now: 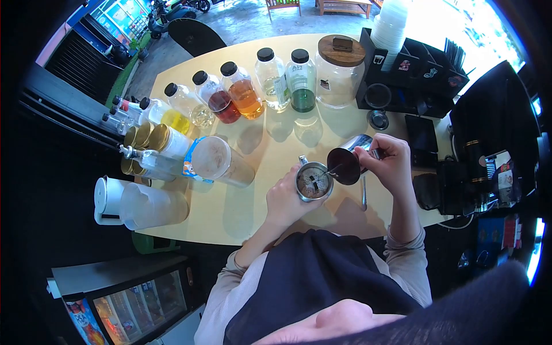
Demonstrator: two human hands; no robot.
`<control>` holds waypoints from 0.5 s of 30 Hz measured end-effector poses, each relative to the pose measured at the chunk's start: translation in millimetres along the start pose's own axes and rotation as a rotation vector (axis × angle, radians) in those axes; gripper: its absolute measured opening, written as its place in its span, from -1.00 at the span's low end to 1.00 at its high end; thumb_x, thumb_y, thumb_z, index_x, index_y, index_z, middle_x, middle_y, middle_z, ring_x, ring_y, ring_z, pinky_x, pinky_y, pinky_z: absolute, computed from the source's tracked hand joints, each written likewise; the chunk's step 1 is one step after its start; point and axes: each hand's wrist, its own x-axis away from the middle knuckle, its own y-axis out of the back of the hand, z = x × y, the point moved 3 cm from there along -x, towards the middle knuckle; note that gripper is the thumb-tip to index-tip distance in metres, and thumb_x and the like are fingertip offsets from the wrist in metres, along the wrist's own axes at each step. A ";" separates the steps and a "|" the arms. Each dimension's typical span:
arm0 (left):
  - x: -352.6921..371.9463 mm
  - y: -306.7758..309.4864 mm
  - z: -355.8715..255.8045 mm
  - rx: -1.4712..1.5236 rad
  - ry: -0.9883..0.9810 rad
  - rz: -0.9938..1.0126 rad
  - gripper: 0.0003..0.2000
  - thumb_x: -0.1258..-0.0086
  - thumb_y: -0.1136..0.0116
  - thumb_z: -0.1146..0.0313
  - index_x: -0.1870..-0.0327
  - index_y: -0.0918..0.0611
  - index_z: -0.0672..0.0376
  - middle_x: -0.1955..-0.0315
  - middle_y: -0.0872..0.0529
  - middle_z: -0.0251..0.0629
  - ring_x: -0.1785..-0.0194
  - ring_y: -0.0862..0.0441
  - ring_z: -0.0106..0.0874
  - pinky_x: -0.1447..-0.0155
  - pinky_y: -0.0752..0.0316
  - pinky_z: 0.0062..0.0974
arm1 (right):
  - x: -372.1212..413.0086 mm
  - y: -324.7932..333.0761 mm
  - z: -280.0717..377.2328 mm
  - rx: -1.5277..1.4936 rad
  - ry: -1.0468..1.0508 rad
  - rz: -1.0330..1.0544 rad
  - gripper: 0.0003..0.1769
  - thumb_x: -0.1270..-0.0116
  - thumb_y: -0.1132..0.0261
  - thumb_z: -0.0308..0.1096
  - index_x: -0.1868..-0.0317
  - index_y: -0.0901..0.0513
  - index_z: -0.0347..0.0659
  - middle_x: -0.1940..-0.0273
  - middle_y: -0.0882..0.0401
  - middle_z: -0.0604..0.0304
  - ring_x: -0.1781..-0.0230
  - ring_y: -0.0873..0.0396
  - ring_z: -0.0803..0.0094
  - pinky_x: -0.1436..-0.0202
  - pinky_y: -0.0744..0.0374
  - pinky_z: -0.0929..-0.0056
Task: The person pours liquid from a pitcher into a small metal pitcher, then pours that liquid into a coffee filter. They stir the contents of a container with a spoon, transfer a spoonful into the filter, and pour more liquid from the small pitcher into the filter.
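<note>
My left hand (pixel 286 198) is wrapped around the side of a metal cup (pixel 311 199). Foamy brown liquid (pixel 311 179) with dark reflections shows inside the cup. Just to its right, my right hand (pixel 391 158) grips the handle of a shiny metal pitcher (pixel 357 143). The pitcher is tilted toward the cup, its dark mouth facing up at me, and a thin stream runs from its lip into the cup. Below the pitcher a metal spoon (pixel 364 195) lies on the tabletop.
Bottles of coloured syrup (pixel 247 100) line the far side, with a wooden-lidded jar (pixel 336 80) and a black organizer (pixel 402 92) holding plastic cups (pixel 390 34). On the left stand a clear canister (pixel 221 164) and a plastic jug (pixel 155 207). Black equipment (pixel 454 187) sits at right.
</note>
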 end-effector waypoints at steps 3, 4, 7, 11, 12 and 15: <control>-0.6 0.9 -0.1 0.009 -0.006 0.010 -0.25 0.10 -0.56 -0.14 -0.13 -0.54 0.00 0.22 -0.77 -0.25 0.17 -0.78 -0.18 0.12 -0.67 -0.23 | -4.2 -0.9 -2.8 0.015 0.027 0.003 -0.64 -0.11 -0.54 -0.37 0.61 -0.49 -0.29 0.67 -0.49 0.28 0.66 -0.37 0.68 0.57 -0.26 0.58; -0.8 1.4 -0.8 0.016 -0.008 0.010 -0.25 0.10 -0.56 -0.14 -0.13 -0.54 0.00 0.22 -0.77 -0.25 0.17 -0.78 -0.17 0.11 -0.66 -0.23 | -5.8 -1.5 -3.3 0.014 0.026 0.001 -0.64 -0.10 -0.54 -0.37 0.60 -0.50 -0.29 0.67 -0.48 0.28 0.66 -0.36 0.68 0.56 -0.26 0.58; -0.9 0.9 0.3 0.022 -0.008 0.018 -0.22 0.10 -0.56 -0.16 -0.16 -0.53 0.01 0.20 -0.77 -0.25 0.16 -0.78 -0.17 0.10 -0.66 -0.23 | -10.1 -5.3 1.3 -0.008 0.018 -0.002 -0.64 -0.10 -0.54 -0.37 0.60 -0.50 -0.29 0.67 -0.47 0.27 0.66 -0.36 0.67 0.56 -0.27 0.57; -1.4 0.4 1.3 0.026 -0.010 0.023 -0.13 0.13 -0.56 -0.20 -0.23 -0.49 0.03 0.17 -0.77 -0.22 0.13 -0.78 -0.16 0.07 -0.66 -0.21 | -17.1 -8.6 4.7 0.050 0.037 0.024 -0.64 -0.12 -0.53 -0.37 0.61 -0.50 -0.29 0.66 -0.49 0.28 0.65 -0.40 0.67 0.56 -0.29 0.58; -1.4 0.3 1.7 0.026 -0.007 0.023 -0.13 0.13 -0.56 -0.20 -0.23 -0.49 0.03 0.17 -0.77 -0.22 0.13 -0.78 -0.16 0.07 -0.66 -0.21 | -18.8 -9.9 4.8 0.049 0.036 0.027 -0.64 -0.12 -0.53 -0.37 0.61 -0.50 -0.29 0.66 -0.49 0.28 0.65 -0.40 0.67 0.56 -0.29 0.58; -1.7 0.1 2.2 0.031 -0.008 0.028 -0.08 0.15 -0.56 -0.22 -0.27 -0.48 0.05 0.16 -0.76 -0.20 0.12 -0.77 -0.16 0.06 -0.65 -0.20 | -23.0 -16.0 8.8 0.020 0.042 0.053 -0.64 -0.15 -0.52 -0.38 0.62 -0.50 -0.28 0.66 -0.51 0.28 0.65 -0.44 0.67 0.56 -0.29 0.59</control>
